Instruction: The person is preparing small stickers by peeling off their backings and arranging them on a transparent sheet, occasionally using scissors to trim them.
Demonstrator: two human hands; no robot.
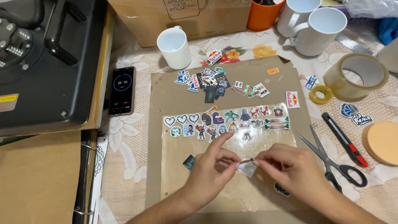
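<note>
**Pinching a small sticker between two hands over the clear sheet**

Holding a small sticker piece (pixel 248 167) between them, both hands meet just above the near part of a glossy transparent sheet (pixel 265 143) laid on brown cardboard (pixel 166 89). The left hand (pixel 209 172) has thumb and fingers closed in a pinch on the piece's upper left edge, index finger stretched forward toward the rows of stickers (pixel 226 120) already laid out on the sheet. The right hand (pixel 290 166) is likewise closed to a fingertip pinch on the right edge, its other fingers curled under.

The piece looks thin, light and floppy, probably a cut-out with a backing or clear film: it would curl, crease or cling to skin easily, so the sensible hold is by the very edges or a corner with the nails, not across the printed face.

Beyond the fingertips lies a loose heap of more stickers (pixel 211 83), and further off a white mug (pixel 174 46). Just right of the right hand lie black-handled scissors (pixel 331 159) and a utility knife (pixel 344 139); further right sits an orange disc (pixel 381 141), with a roll of clear tape (pixel 358 74) and a small yellow tape roll (pixel 320 94) beyond. Well to the left of the left hand a phone (pixel 122 90) rests beside a black heat press (pixel 45 58).
</note>
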